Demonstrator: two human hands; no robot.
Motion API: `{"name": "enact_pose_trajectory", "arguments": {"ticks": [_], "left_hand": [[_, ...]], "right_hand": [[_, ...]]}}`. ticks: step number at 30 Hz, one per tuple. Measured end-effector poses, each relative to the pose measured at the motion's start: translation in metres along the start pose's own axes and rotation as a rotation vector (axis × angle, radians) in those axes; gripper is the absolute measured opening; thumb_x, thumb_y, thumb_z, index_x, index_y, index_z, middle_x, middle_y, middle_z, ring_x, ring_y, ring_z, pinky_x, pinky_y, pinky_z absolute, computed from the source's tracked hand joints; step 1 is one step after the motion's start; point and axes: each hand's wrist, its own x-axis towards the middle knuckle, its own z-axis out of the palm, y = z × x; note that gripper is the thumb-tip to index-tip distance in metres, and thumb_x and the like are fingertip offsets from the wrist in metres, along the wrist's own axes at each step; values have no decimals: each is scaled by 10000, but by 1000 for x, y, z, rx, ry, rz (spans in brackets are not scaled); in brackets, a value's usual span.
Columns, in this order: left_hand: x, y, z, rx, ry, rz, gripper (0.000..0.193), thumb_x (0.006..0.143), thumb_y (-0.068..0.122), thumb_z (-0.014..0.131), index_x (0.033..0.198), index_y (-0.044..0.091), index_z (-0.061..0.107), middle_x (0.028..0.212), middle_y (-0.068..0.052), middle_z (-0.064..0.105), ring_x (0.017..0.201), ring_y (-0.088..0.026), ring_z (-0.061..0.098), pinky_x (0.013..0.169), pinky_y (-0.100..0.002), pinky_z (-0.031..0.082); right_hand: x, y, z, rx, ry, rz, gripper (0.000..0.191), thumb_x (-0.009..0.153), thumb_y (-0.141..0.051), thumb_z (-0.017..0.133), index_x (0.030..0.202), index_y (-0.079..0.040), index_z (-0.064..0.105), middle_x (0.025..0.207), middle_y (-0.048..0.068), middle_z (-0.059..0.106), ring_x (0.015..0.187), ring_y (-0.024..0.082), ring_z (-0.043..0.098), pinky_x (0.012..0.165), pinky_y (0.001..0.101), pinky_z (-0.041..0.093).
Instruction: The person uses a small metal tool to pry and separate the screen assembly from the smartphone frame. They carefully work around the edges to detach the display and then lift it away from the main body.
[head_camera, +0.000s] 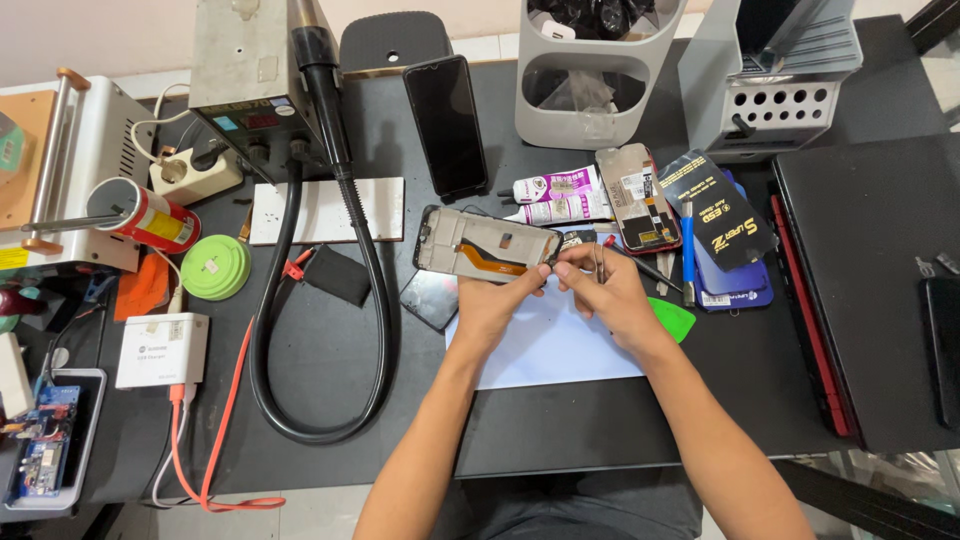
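Observation:
An opened phone frame (480, 245) with an orange flex cable lies face down on the black desk, its near right corner over a white sheet (545, 345). My left hand (500, 300) pinches that right end of the frame with thumb and fingers. My right hand (600, 285) meets it at the same corner and holds thin metal tweezers (599, 262) upright between the fingers. A small dark glass piece (430, 298) lies just left of my left hand.
A thick black hose (375, 300) loops from a metal station (255, 65). A black phone (447, 125), glue tubes (560, 197), a phone board (640, 198), blue packets (730, 270), a green pick (675, 318) and a laptop (865, 290) surround the work.

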Motion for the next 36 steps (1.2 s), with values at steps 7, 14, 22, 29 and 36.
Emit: {"name": "enact_pose_trajectory", "arguments": {"ticks": [7, 14, 22, 29, 36], "left_hand": [[1, -2, 2, -136, -56, -136, 276, 810, 42, 819, 1045, -6, 684, 940, -70, 726, 802, -147, 690, 618, -300, 589], [0, -8, 3, 56, 23, -89, 248, 832, 57, 837, 1024, -2, 692, 926, -74, 718, 798, -140, 667, 641, -291, 561], [-12, 11, 0, 842, -24, 747, 328, 727, 31, 746, 1054, 41, 726, 1112, -118, 730, 1133, -300, 698, 982, -383, 559], [-13, 13, 8, 895, -13, 900, 382, 697, 59, 784, 1074, 53, 716, 1228, -168, 656, 1183, -360, 645, 1004, -423, 547], [-5, -7, 6, 617, 273, 577, 386, 848, -7, 811, 1200, 60, 667, 1281, -141, 631, 1035, -230, 675, 774, -324, 588]], "right_hand": [[0, -1, -5, 123, -37, 20, 184, 928, -142, 723, 996, 13, 651, 783, 57, 652, 523, 55, 465, 463, 247, 390], [1, -6, -2, 118, -19, 39, 175, 930, -135, 703, 1019, 5, 645, 788, 55, 626, 522, 51, 471, 459, 249, 384], [0, -24, -9, 285, 85, 100, 232, 983, -207, 630, 1086, 2, 619, 773, 48, 615, 413, 45, 346, 436, 237, 348], [-2, -17, -6, 176, 54, 82, 197, 946, -122, 682, 1102, -12, 633, 592, -57, 445, 436, 42, 343, 448, 260, 327], [1, -15, -8, 315, 115, 48, 152, 960, -97, 669, 1088, -31, 621, 600, -51, 445, 410, 48, 336, 447, 262, 336]]}}
